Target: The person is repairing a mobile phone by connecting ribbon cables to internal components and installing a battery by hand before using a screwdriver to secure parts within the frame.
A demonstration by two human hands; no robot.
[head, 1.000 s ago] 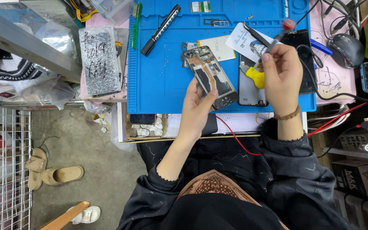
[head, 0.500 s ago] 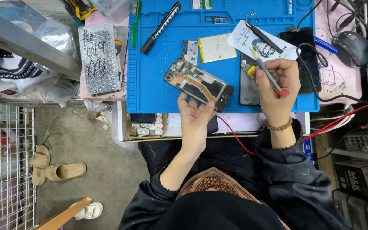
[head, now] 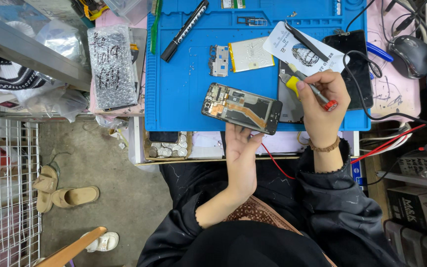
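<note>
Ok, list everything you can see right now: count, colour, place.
opened phone: one, dark, front of mat, on left hand
screwdriver: one, yellow and grey with red cap, in right hand
mat: one, blue, on bench
battery: one, pale yellow, mid mat
marker: one, black, upper mat
tweezers: one, black, on white card
mouse: one, grey, far right
sandals: two, tan, floor left
left hand: under phone
right hand: fingers round screwdriver
</note>
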